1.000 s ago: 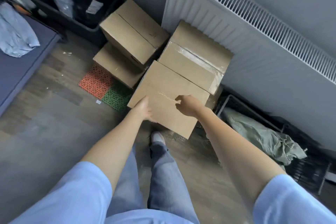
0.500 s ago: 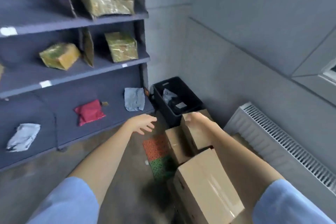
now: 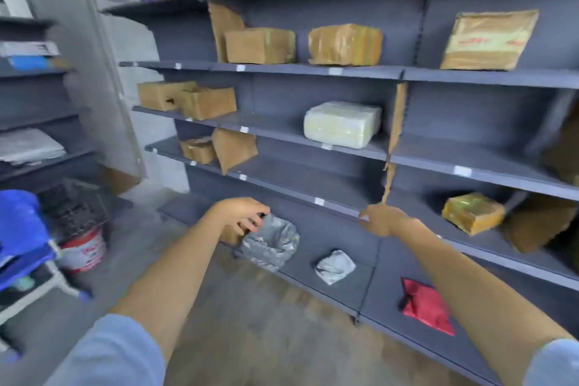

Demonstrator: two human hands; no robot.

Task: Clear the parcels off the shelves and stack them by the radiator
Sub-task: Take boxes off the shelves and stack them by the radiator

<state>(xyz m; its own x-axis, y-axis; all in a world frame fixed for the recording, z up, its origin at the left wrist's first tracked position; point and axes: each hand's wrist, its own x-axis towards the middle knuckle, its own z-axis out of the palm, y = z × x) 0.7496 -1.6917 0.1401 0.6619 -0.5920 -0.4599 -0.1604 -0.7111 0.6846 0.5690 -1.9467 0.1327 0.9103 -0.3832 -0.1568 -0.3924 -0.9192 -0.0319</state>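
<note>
Grey shelving (image 3: pixel 313 70) standing ahead; left hand (image 3: pixel 239 216), fingers loosely curled and empty, hovering just above silver parcel (image 3: pixel 271 244); right hand (image 3: pixel 380 219) reaching beside it, grip indiscernible.

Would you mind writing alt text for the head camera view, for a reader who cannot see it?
Two bare hands, the left hand and the right hand, reach empty toward grey shelves that hold brown cardboard parcels, a white wrapped parcel, silver bags and a red pouch.

Roughly nine brown parcels (image 3: pixel 260 44); two grey bags (image 3: pixel 271 241); one red bag (image 3: pixel 426 307)
</note>
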